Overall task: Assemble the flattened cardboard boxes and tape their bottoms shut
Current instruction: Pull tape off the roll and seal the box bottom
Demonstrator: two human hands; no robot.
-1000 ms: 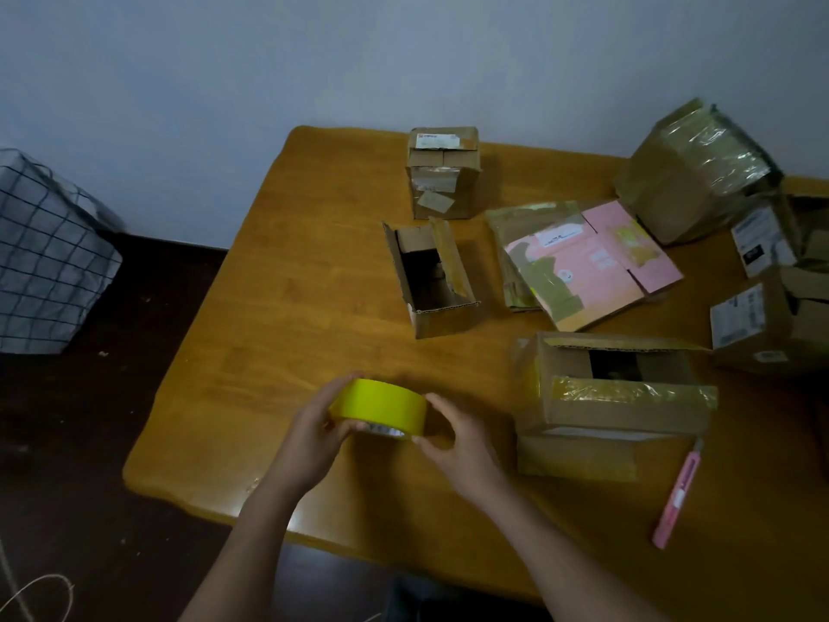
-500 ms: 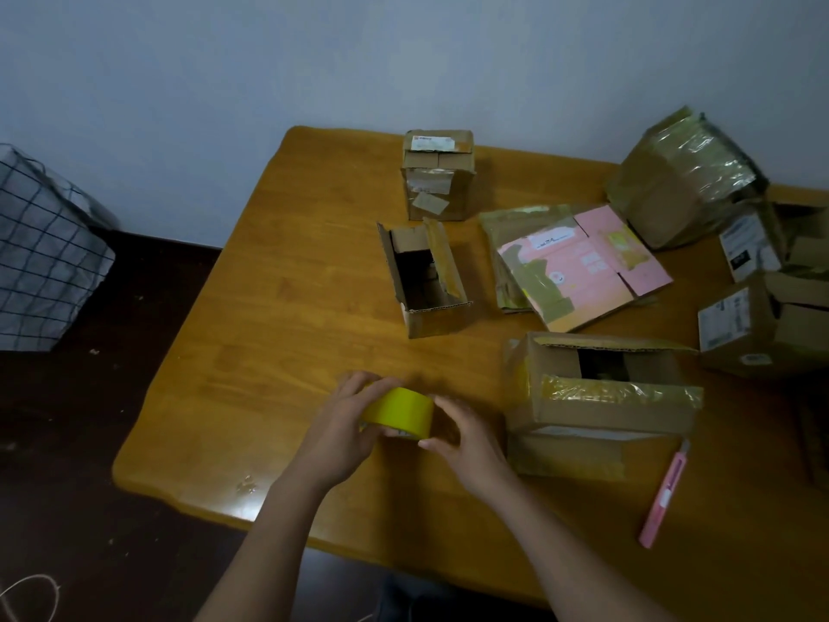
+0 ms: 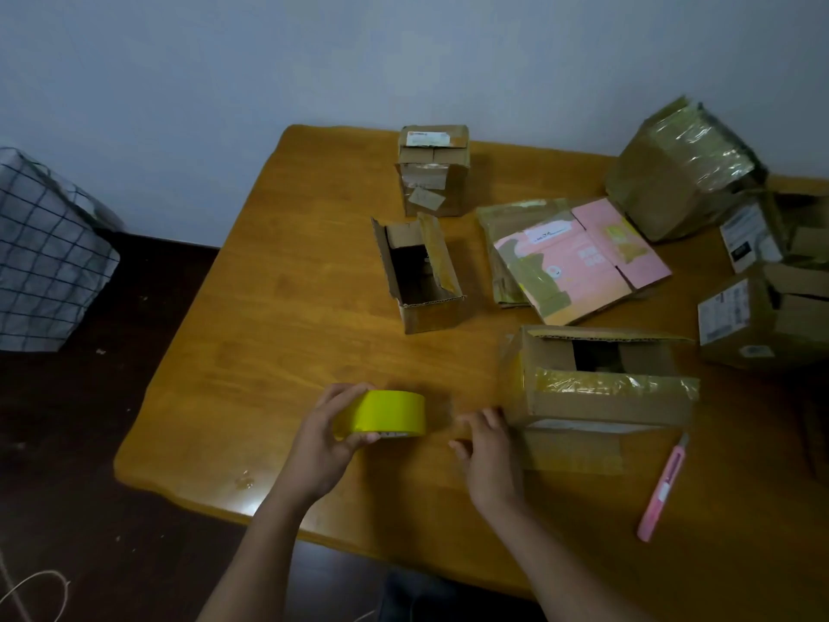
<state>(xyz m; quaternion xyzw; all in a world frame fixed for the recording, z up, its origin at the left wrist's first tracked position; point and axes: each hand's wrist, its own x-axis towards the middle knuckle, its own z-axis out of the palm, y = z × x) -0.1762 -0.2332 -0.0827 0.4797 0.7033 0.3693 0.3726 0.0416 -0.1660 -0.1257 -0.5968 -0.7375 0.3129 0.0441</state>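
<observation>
Near the front edge of the wooden surface (image 3: 278, 334), the left hand (image 3: 329, 435) grips a roll of yellow tape (image 3: 389, 417), fingers curled over its top and thumb under its near rim, so the roll stands tilted on edge just above the wood. The right hand (image 3: 491, 455) is off the roll, a little to its right, with fingers loosely spread and holding nothing; its fingertips lie close to the lower left corner of a cardboard box (image 3: 601, 388). Whether they touch that box cannot be told.

This box lies on its side toward the front right part of the surface, its top partly open and a strip of glossy tape across the upper front face. A pink utility knife (image 3: 663, 489) lies just to its right, near the front edge, pointing away from the person.

Toward the middle of the surface stands a small open box (image 3: 424, 280) with its flaps raised. Behind it, near the back edge, a small closed box (image 3: 433, 170) bears paper labels. To the right of the open box, flattened cardboard (image 3: 578, 258) with a pink face rests on another flat brown piece. At the back right corner sits a tilted box wrapped in shiny tape (image 3: 677, 172), and along the right edge more labelled boxes (image 3: 744, 316) crowd together.

On the dark floor off the left edge stands a checked fabric bag (image 3: 45, 258).
</observation>
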